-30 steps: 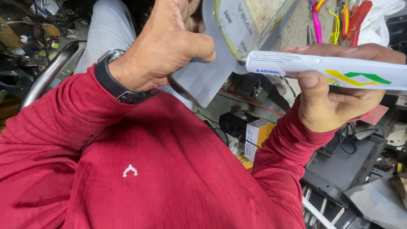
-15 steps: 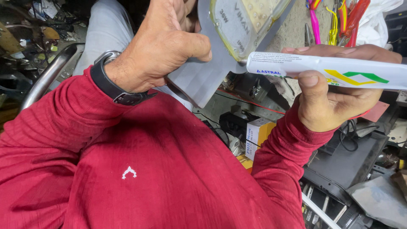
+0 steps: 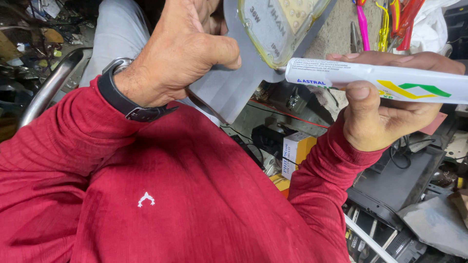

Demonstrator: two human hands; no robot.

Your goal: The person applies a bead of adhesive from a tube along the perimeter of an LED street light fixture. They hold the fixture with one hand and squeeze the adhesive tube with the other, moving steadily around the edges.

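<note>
My left hand [image 3: 183, 51] grips a grey flat lamp housing [image 3: 239, 83] with a yellowish lens window at its top, held up in front of me. A black wristwatch [image 3: 122, 100] sits on that wrist. My right hand [image 3: 385, 114] is closed around a white tube of sealant [image 3: 375, 80] with a green and yellow mark. The tube lies sideways, and its tip meets the right edge of the housing just below the lens. Both arms wear red sleeves.
A small white and orange box [image 3: 295, 151] stands below the hands among black wires. Black casings [image 3: 399, 185] lie at the lower right. Coloured tool handles [image 3: 390, 22] hang at the top right. A metal chair rail [image 3: 46, 90] curves at left.
The lamp housing has shifted slightly in my left hand, showing more of its lens. The tube stays at the housing's edge.
</note>
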